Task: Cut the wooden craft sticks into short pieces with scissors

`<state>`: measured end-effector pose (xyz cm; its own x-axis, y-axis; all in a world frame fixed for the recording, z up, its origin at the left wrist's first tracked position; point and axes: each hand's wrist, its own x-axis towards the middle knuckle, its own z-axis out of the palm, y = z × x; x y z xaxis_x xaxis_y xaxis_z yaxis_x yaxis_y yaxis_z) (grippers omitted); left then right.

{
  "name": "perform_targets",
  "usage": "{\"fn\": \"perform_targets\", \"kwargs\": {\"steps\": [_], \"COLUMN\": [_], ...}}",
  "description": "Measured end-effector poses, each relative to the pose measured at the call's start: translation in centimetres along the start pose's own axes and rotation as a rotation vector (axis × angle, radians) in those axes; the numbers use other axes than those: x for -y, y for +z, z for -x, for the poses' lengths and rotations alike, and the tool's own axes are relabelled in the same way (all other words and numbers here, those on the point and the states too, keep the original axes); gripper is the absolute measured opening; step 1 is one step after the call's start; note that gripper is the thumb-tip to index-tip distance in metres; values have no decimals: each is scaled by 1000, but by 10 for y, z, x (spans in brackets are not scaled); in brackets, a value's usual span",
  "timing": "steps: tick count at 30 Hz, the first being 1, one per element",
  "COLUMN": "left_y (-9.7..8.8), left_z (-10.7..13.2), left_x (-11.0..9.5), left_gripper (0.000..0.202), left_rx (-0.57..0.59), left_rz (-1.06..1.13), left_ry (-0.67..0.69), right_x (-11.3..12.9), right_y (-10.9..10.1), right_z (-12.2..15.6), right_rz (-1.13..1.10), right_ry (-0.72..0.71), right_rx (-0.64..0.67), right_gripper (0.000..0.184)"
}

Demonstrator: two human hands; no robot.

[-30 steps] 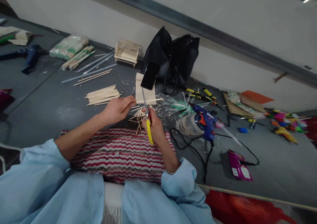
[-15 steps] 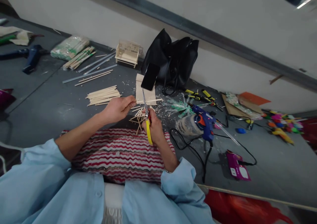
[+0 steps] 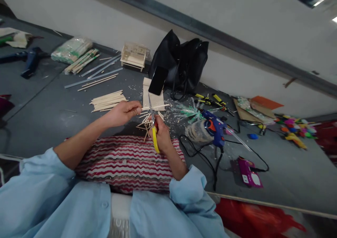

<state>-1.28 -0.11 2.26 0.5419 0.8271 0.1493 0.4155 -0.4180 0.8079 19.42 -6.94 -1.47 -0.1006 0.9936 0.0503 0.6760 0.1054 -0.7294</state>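
Observation:
Between thumb and fingers, my left hand (image 3: 125, 112) pinches one end of a thin wooden stick (image 3: 161, 106), which points to the right. My right hand (image 3: 161, 135) is wrapped round the yellow handle of a pair of scissors (image 3: 154, 137). The blades point away from me and cross the stick close to the left fingertips; whether they touch it I cannot tell. Short cut sticks (image 3: 144, 123) lie in a loose heap beneath the hands. A bundle of longer sticks (image 3: 107, 101) rests left of them. A striped red and white cushion (image 3: 126, 164) lies under my forearms.
Behind the hands, a black phone (image 3: 158, 80) leans against a black bag (image 3: 181, 62). To the right are a blue glue gun (image 3: 216, 127) on a plastic jar (image 3: 198, 132), its cable, and a purple power block (image 3: 249, 173). A small wooden model (image 3: 133, 56) stands near the wall.
The whole view has shifted slightly. Both hands keep their grips, the left on the stick and the right on the scissors, with the blades still across the stick.

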Motion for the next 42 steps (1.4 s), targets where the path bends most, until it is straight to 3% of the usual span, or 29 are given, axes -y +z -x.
{"fn": "perform_targets", "kwargs": {"steps": [4,11,20,23,27,32,36,38,42], "left_y": [-4,-7,-2,3,5,1,-2,-2,5], "left_z": [1,3,1,0,-1,-1,0,0,2], "left_x": [1,-5,1,0,0,4,9,12,13], "left_gripper": [35,38,36,35,31,29,31,31,33], "left_rx": [56,139,76,-29,-263,-349,-482,-450,-246], "left_rz": [110,299,239,116,-78,-206,-351,-412,-513], "left_ry": [0,-80,-64,-53,-44,-46,-52,-39,39], "right_x": [-1,2,3,2,3,3,-1,-2,-2], "right_y": [-2,-2,-4,-6,-7,-7,-7,-7,-7], "right_z": [-2,0,-1,-4,-3,0,-1,-2,-5], "right_rz": [80,-2,12,45,70,138,80,2,-160], "right_ry": [-11,-52,-8,-4,-52,-29,2,8,16], "right_rx": [33,45,40,39,44,-22,-88,-195,-390], "right_gripper": [51,44,45,52,53,48,42,41,37]}}
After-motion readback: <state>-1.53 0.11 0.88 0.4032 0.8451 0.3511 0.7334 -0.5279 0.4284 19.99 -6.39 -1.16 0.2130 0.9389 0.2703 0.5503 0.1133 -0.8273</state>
